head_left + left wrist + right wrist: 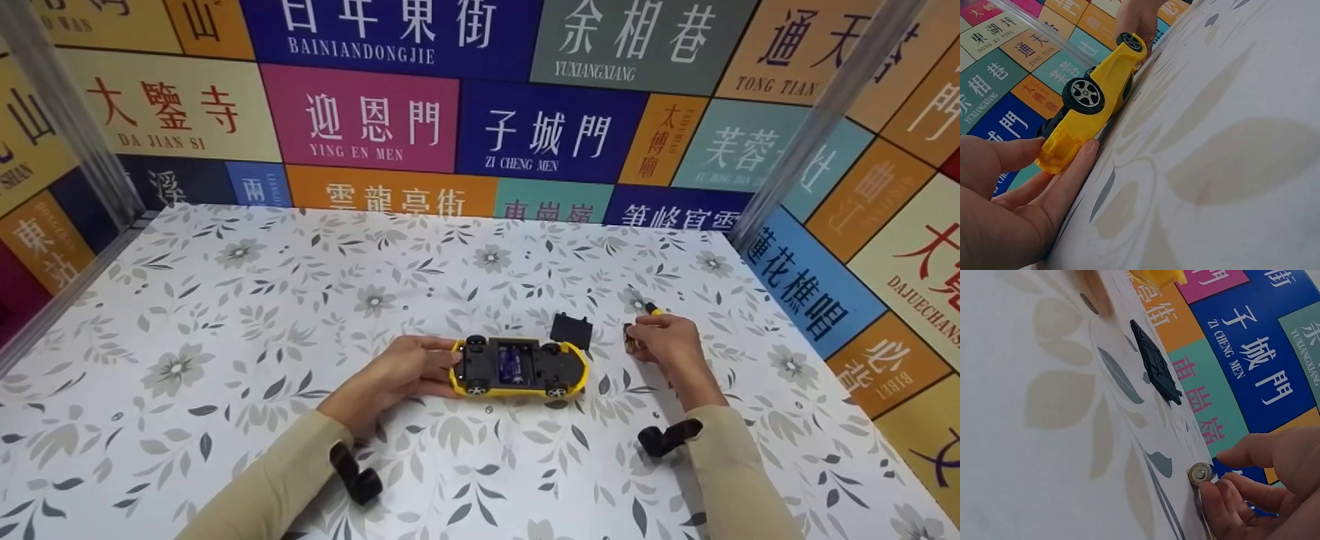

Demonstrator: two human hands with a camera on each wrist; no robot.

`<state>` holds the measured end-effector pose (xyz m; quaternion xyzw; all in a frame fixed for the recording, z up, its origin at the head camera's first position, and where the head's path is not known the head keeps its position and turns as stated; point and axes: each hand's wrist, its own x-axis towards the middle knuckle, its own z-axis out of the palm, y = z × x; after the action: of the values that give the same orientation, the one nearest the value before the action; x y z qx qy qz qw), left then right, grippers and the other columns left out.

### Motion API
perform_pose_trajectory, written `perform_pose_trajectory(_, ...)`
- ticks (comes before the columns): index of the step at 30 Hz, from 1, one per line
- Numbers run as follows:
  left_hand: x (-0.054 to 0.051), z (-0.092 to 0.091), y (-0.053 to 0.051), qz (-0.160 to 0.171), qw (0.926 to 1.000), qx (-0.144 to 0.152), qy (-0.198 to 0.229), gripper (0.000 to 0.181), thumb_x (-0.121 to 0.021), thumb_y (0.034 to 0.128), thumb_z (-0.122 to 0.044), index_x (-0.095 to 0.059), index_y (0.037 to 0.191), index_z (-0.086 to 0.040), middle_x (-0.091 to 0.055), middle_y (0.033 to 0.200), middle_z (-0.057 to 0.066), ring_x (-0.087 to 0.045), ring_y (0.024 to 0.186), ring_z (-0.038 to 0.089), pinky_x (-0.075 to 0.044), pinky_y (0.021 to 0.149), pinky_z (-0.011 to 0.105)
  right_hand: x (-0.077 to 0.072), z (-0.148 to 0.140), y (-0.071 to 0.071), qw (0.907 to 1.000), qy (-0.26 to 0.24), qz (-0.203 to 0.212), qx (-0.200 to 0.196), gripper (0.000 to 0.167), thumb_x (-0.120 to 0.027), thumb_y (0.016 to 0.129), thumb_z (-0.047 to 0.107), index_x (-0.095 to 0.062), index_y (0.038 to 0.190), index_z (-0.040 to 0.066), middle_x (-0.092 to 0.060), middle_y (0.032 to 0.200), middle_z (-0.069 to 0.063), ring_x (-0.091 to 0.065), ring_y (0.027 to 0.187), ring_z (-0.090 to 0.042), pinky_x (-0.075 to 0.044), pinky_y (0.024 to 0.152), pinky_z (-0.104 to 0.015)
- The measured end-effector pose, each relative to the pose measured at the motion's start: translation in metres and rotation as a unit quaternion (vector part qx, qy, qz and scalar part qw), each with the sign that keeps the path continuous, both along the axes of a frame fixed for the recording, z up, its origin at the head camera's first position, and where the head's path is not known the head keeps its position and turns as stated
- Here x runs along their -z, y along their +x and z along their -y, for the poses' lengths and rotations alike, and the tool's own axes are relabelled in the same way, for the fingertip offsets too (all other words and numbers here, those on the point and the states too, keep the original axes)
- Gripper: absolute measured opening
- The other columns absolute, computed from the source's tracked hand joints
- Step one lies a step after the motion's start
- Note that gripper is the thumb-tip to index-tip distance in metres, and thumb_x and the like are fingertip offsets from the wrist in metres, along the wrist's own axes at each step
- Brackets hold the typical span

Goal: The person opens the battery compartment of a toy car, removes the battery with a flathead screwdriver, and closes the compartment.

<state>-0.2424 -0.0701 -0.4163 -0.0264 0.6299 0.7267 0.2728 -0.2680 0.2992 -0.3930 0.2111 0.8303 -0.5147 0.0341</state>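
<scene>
A yellow toy car (555,375) lies upside down on the table, its underside compartment uncovered. My left hand (409,371) grips one end of it, thumb and fingers on either side, as the left wrist view also shows of the car (1095,107) and hand (1022,197). Beyond the car's other end lies a black cover (571,331), also in the right wrist view (1154,363). To the right, my right hand (667,345) has its fingers at a small battery (1201,473) on the table. A screwdriver (646,302) lies just past those fingers.
The table (247,300) has a white cloth with leaf and flower print. Behind it and at both sides stand panels (360,120) with coloured signs, with clear posts (817,112) at the corners. A black mount sits on each wrist.
</scene>
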Motion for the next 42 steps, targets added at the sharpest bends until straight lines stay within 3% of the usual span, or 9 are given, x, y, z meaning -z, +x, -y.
perform_pose_trajectory(7, 0.000, -0.001, 0.000, -0.006, 0.9999, -0.005, -0.006, 0.041, -0.062, 0.0951, -0.002, -0.055, 0.134, 0.006, -0.074, 0.100, 0.018, -0.074, 0.083, 0.025, -0.065, 0.075, 0.038, -0.010, -0.003, 0.004, 0.9994, 0.005, -0.029, -0.020, 0.047, -0.059, 0.099, 0.022, -0.053, 0.140, 0.001, -0.060, 0.107, -0.002, -0.061, 0.087, -0.010, -0.059, 0.074, -0.021)
perform_pose_trajectory(14, -0.001, 0.001, 0.001, -0.002, 0.9999, -0.011, -0.005, 0.041, -0.062, 0.0949, -0.002, -0.056, 0.134, 0.005, -0.073, 0.108, 0.024, -0.075, 0.086, 0.028, -0.065, 0.078, 0.041, -0.023, 0.000, 0.006, 0.9989, 0.008, -0.045, -0.013, 0.042, -0.058, 0.100, 0.023, -0.057, 0.137, 0.002, -0.061, 0.107, 0.003, -0.059, 0.096, -0.011, -0.059, 0.079, -0.019)
perform_pose_trajectory(21, -0.002, 0.002, 0.002, 0.002, 0.9999, -0.011, -0.002, 0.041, -0.063, 0.0948, -0.002, -0.055, 0.135, 0.004, -0.071, 0.113, 0.026, -0.075, 0.091, 0.031, -0.065, 0.079, 0.041, -0.040, 0.016, 0.009, 0.9974, 0.017, -0.066, -0.023, 0.039, -0.058, 0.100, 0.025, -0.059, 0.134, 0.004, -0.063, 0.113, 0.000, -0.063, 0.099, -0.014, -0.060, 0.086, -0.025)
perform_pose_trajectory(25, -0.002, 0.002, 0.002, 0.002, 1.0000, -0.009, -0.003, 0.042, -0.063, 0.0949, -0.003, -0.055, 0.135, 0.004, -0.071, 0.114, 0.026, -0.075, 0.092, 0.031, -0.065, 0.079, 0.041, -0.050, 0.031, 0.015, 0.9956, 0.019, -0.076, -0.051, 0.039, -0.057, 0.101, 0.027, -0.060, 0.133, 0.006, -0.062, 0.117, -0.003, -0.062, 0.092, -0.010, -0.060, 0.079, -0.020)
perform_pose_trajectory(31, -0.002, 0.001, 0.002, -0.002, 1.0000, -0.008, -0.003, 0.042, -0.063, 0.0945, -0.003, -0.055, 0.135, 0.005, -0.072, 0.111, 0.025, -0.075, 0.090, 0.030, -0.065, 0.078, 0.040, -0.061, 0.052, 0.028, 0.9891, 0.039, -0.091, -0.109, 0.039, -0.057, 0.101, 0.031, -0.061, 0.133, 0.008, -0.063, 0.128, -0.012, -0.064, 0.102, -0.019, -0.060, 0.077, -0.020)
perform_pose_trajectory(38, 0.000, 0.001, 0.002, -0.013, 0.9999, -0.001, 0.000, 0.043, -0.062, 0.0949, -0.002, -0.054, 0.136, 0.007, -0.074, 0.105, 0.021, -0.074, 0.087, 0.028, -0.065, 0.075, 0.037, -0.065, 0.072, 0.039, 0.9803, 0.050, -0.117, -0.151, 0.035, -0.060, 0.099, 0.026, -0.063, 0.129, 0.008, -0.066, 0.118, -0.011, -0.064, 0.097, -0.019, -0.060, 0.075, -0.022)
perform_pose_trajectory(42, 0.000, 0.001, 0.002, -0.012, 0.9999, -0.004, -0.005, 0.042, -0.063, 0.0948, -0.003, -0.055, 0.135, 0.006, -0.074, 0.104, 0.021, -0.074, 0.085, 0.026, -0.065, 0.075, 0.037, -0.061, 0.084, 0.043, 0.9725, 0.070, -0.119, -0.187, 0.034, -0.063, 0.098, 0.026, -0.065, 0.128, 0.009, -0.067, 0.118, -0.012, -0.065, 0.103, -0.025, -0.060, 0.076, -0.025)
